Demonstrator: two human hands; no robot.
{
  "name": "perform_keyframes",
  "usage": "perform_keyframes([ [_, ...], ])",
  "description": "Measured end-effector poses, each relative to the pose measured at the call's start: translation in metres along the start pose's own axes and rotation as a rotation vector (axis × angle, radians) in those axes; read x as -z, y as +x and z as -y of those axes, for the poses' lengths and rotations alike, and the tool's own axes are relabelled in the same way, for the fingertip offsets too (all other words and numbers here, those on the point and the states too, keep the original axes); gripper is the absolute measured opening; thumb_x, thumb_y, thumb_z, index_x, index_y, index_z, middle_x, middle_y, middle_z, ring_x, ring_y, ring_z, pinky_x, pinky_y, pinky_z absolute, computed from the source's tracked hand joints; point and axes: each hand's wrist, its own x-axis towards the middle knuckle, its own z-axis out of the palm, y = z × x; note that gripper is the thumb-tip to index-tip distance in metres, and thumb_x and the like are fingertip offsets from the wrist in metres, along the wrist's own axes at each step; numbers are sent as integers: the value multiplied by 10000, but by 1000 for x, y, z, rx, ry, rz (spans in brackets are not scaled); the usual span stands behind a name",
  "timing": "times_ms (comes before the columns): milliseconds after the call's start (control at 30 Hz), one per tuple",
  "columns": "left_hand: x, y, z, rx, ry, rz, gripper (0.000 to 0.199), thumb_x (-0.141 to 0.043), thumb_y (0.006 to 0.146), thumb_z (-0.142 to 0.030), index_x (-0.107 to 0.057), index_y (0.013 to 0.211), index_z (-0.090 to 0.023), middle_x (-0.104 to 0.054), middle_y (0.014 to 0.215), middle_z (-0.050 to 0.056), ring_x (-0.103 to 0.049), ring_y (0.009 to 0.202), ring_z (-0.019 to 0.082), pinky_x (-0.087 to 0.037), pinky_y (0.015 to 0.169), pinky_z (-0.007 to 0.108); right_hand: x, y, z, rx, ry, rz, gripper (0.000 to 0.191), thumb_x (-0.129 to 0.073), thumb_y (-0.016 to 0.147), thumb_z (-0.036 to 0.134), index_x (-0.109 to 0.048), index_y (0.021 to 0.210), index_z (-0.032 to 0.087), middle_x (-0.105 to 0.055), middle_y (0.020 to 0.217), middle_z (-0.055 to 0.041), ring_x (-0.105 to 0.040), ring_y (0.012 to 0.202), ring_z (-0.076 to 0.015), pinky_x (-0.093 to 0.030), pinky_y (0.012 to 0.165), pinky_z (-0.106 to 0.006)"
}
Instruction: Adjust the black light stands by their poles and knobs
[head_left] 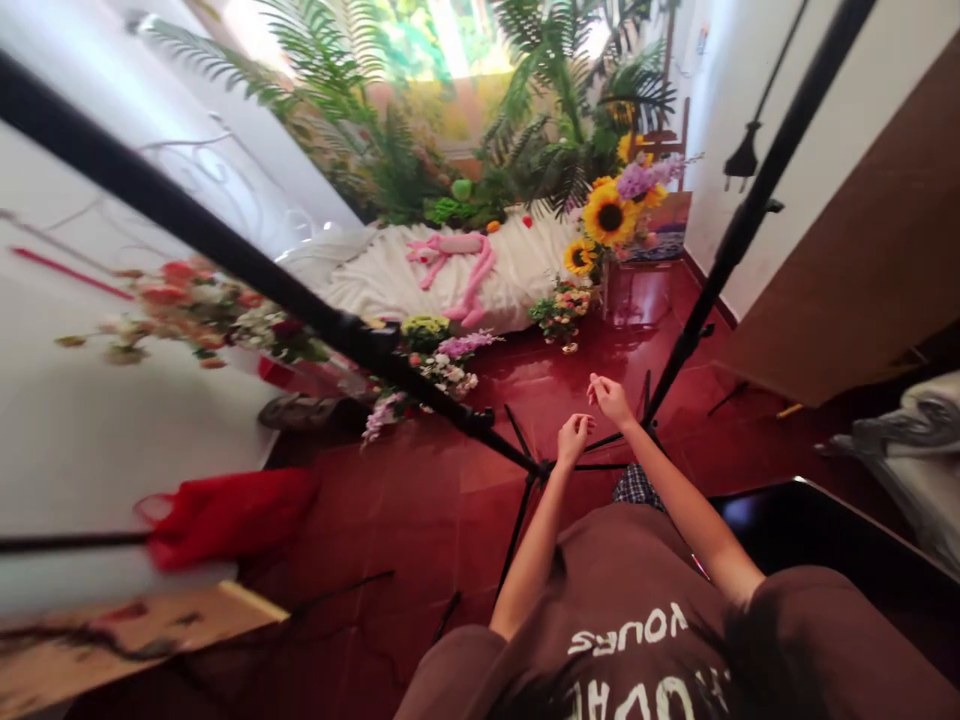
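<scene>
My left hand [576, 440] is held out over the red floor, its fingers curled toward the thumb. My right hand [611, 397] is a little farther forward and to the right, its fingers also bent in. The two hands are close together but apart. Both look closed; anything between the fingers is too small or hidden to make out. Nearest to them are the thin legs of a black stand [517, 430] on the left and another black stand [694, 330] on the right, whose poles slant up past me.
Ahead, a pink plush toy [457, 245] lies on white draped cloth [367, 265], with sunflowers [607, 215] and palm fronds [555, 90] around it. A red bag [225, 510] is at left. A black plug [742, 160] hangs at right, above a glossy black panel [817, 550].
</scene>
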Motion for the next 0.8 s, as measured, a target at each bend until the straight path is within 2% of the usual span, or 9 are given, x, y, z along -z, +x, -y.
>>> perform_keyframes([
  [133,-54,27,-42,-139,-8,175,262,-497,906,-371,-650,874,-161,-727,814,63,-682,711,144,-541,732,282,83,13,-4,-49,43,-375,610,-400,801,792,-511,651,212,-506,502,31,-408,411,-96,-324,441,-226],
  [200,-82,42,-70,-214,-3,238,282,-487,919,-393,-651,905,-164,-729,856,73,-687,761,154,-540,767,294,124,20,-3,-61,23,-506,600,-390,810,785,-515,690,211,-512,516,31,-421,415,-101,-322,436,-225],
  [300,-121,66,-118,-386,-27,267,321,-487,933,-429,-638,1066,-179,-716,1068,97,-678,967,179,-517,895,322,176,36,5,-62,-75,-613,569,-385,848,745,-530,735,206,-549,562,12,-486,472,-121,-372,481,-231],
  [367,-145,79,-150,-492,-100,280,375,-477,943,-461,-602,1165,-186,-663,1218,112,-636,1101,191,-495,956,325,203,51,15,-91,-172,-645,558,-379,876,717,-540,736,201,-582,593,-14,-544,544,-145,-419,544,-243],
  [433,-167,90,-176,-529,-172,305,419,-445,956,-493,-563,1223,-193,-651,1220,107,-638,1071,181,-508,924,315,222,66,26,-167,-272,-622,570,-352,907,693,-553,707,198,-597,595,-39,-595,612,-177,-455,610,-266],
  [533,-192,101,-198,-482,-216,337,433,-401,964,-533,-540,1194,-194,-677,984,60,-650,824,140,-529,770,284,240,85,41,-296,-451,-509,606,-313,944,652,-574,634,202,-582,548,-63,-654,704,-225,-479,701,-297],
  [600,-202,106,-202,-456,-212,333,416,-398,958,-551,-549,1097,-189,-643,846,26,-605,686,112,-510,678,256,247,93,47,-359,-574,-453,625,-321,942,655,-596,610,203,-575,527,-82,-674,771,-254,-481,754,-313],
  [667,-205,108,-201,-466,-211,324,395,-413,950,-557,-542,1010,-189,-614,796,10,-567,632,96,-488,635,237,252,99,50,-407,-653,-413,639,-338,922,680,-622,614,197,-578,521,-99,-676,799,-276,-480,772,-329],
  [800,-205,109,-199,-518,-210,308,363,-422,950,-548,-516,931,-198,-597,779,5,-557,643,92,-474,639,224,257,109,52,-420,-667,-263,580,-405,924,610,-622,604,177,-524,455,-83,-634,654,-261,-464,677,-328],
])
